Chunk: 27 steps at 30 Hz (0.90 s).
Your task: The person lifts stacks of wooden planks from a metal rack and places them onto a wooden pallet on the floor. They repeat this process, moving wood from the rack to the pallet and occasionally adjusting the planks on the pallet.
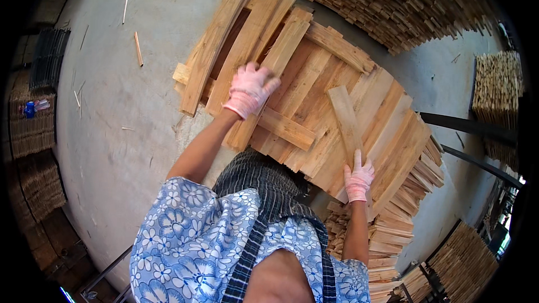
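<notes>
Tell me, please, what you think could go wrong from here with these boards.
The left hand is over planks with open gaps between some of them, so fingers might get pinched if one shifts. The slanted board at the right hand lies at an angle across the boards beneath, so it could slide or turn. Farther off, the wood sticks on the floor might catch a foot.
</notes>
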Tool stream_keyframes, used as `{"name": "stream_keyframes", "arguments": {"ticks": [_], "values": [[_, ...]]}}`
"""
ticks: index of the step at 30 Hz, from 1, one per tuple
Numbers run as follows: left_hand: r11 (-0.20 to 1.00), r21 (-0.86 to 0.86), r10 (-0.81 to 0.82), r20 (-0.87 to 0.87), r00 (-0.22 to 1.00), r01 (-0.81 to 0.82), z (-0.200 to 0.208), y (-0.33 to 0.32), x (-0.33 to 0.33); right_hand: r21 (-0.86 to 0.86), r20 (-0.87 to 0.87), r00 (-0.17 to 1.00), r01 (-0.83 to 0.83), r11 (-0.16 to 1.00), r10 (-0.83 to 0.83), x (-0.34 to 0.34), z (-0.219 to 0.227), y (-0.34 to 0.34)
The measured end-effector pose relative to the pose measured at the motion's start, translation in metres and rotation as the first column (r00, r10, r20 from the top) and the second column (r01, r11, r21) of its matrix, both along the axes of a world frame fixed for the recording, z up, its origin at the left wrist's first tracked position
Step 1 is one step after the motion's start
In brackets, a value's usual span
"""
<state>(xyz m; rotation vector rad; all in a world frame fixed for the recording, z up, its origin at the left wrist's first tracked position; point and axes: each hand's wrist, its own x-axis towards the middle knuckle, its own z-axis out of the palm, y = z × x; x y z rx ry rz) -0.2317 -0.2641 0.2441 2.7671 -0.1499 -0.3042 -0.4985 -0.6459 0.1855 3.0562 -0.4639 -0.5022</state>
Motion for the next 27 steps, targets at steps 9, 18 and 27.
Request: {"name": "stream_keyframes", "arguments": {"ticks": [9, 18, 27], "values": [[0.985, 0.152, 0.092, -0.052, 0.994, -0.083, -0.058, 0.033, 0.106, 0.099, -0.062, 0.998, -0.006, 0.995, 0.012, 0.009, 0.022, -0.013], [0.986, 0.131, 0.112, -0.090, 0.990, -0.099, -0.036, 0.050, 0.130, -0.008, -0.074, 0.928, -0.368, 0.930, 0.366, 0.148, 0.111, -0.078], [0.752, -0.650, 0.000, -0.165, 0.986, -0.109, 0.095, 0.091, 0.049, 0.132, -0.120, 0.938, -0.311, 0.941, 0.326, 0.238, 0.069, -0.064]]}}
